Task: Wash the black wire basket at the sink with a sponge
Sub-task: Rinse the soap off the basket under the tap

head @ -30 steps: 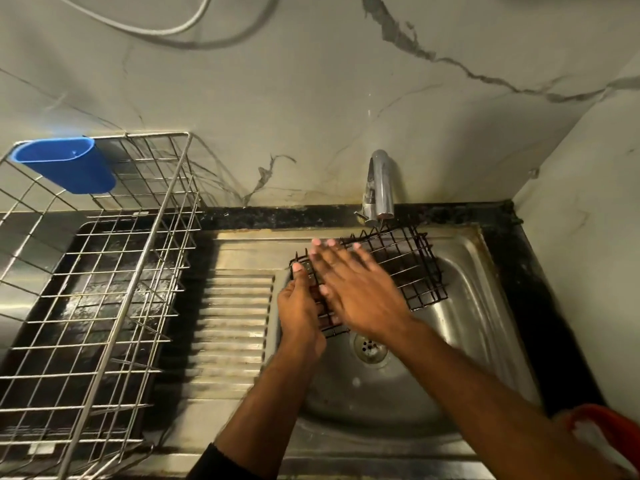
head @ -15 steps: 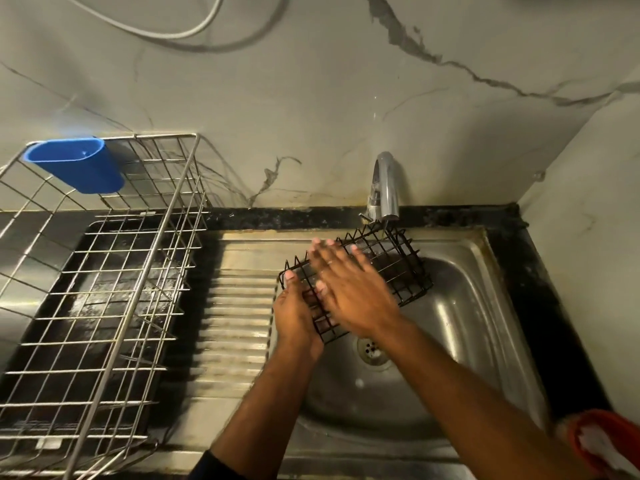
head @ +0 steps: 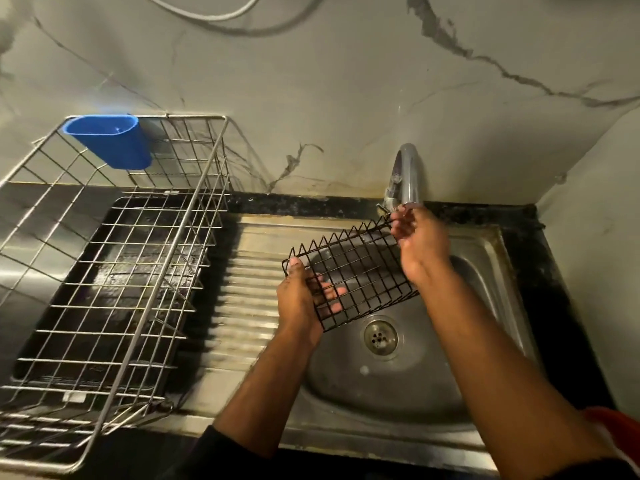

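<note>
Holding the black wire basket (head: 349,275) over the bowl of the steel sink (head: 491,244), just above and left of the drain (head: 380,337), I judged the job to be mid-way at best. No sponge showed anywhere in the frame, and I could see no water running from the tap (head: 407,174) and no suds on the wires, so I could not tell whether any scrubbing was done; as I read it, the sponge work and a proper rinse were both left.

The basket sat tilted in the centre of the frame, its zigzag rim toward the wall and its upper right corner right under the spout. My left hand (head: 300,299) gripped its lower left corner, thumb on top of the rim and fingers (head: 332,295) curled underneath, visible through the mesh. My right hand (head: 420,245) was at the upper right corner, beside the tap mouth; its fingers were loosely curled and touching the rim there, but whether they pinched the wire or merely rested on it I could not tell.

At the left of the frame the metal dish rack (head: 114,271) stood on the dark surface, with a blue plastic holder (head: 109,140) hung on its back rail, well apart from the basket.
</note>
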Demonstrator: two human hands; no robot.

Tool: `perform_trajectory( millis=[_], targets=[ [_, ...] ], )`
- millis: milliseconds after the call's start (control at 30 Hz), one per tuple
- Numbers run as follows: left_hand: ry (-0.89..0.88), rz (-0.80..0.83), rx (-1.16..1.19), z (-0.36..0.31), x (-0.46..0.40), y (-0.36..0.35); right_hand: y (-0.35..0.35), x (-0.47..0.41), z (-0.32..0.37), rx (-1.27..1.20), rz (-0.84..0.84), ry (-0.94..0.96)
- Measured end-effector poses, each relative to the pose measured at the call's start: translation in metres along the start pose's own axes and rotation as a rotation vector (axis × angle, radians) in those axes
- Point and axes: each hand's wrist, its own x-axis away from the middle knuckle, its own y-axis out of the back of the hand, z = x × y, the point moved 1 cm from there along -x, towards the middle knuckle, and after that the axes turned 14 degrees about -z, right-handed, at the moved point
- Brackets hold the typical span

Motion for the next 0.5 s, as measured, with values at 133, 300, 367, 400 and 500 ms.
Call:
perform_trajectory(
  millis=[133, 300, 367, 400, 500],
  targets=[
    [0.042, 0.083, -0.026, 0.008, 0.003, -0.001, 0.006, -0.007, 0.016, -0.298, 0.049, -0.381],
    [0.116, 0.134, -0.046, 0.017, 0.006, -0.01, 0.006, -0.001, 0.024, -0.117, 0.129, -0.387],
    [0.145, 0.148, -0.043, 0.023, 0.004, -0.013, 0.002, 0.003, 0.025, -0.17, 0.098, -0.395],
    [0.155, 0.152, -0.036, 0.026, 0.002, -0.014, 0.002, 0.005, 0.026, -0.121, 0.123, -0.377],
    [0.163, 0.172, -0.026, 0.031, -0.002, -0.018, 0.009, 0.01, 0.024, 0.183, 0.303, -0.259]
  ],
)
